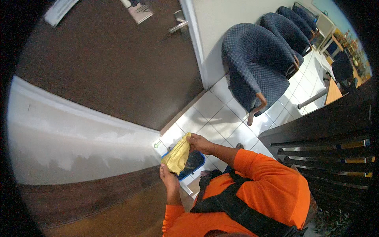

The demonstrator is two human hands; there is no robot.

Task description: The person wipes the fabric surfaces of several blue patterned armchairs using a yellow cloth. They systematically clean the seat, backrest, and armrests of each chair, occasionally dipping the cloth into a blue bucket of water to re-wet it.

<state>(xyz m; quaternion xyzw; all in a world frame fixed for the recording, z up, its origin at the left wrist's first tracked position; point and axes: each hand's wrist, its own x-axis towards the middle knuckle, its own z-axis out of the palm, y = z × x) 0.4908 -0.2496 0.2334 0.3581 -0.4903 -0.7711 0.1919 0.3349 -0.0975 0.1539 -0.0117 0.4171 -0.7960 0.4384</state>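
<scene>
Cloth [177, 156], yellow | left hand [169, 178] gripping its near end | right hand [201, 143] gripping its far end

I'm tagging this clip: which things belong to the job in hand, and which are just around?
Job in hand:
- yellow cloth, held in the left hand and right hand
- blue-rimmed container beneath it, probably

Just around:
- dark blue chairs
- brown door
- wooden desk

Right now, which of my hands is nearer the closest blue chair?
Right. Your right hand, on the yellow cloth, is below-left of the chair; your left hand, on the cloth's lower end, is farther below-left.
</scene>
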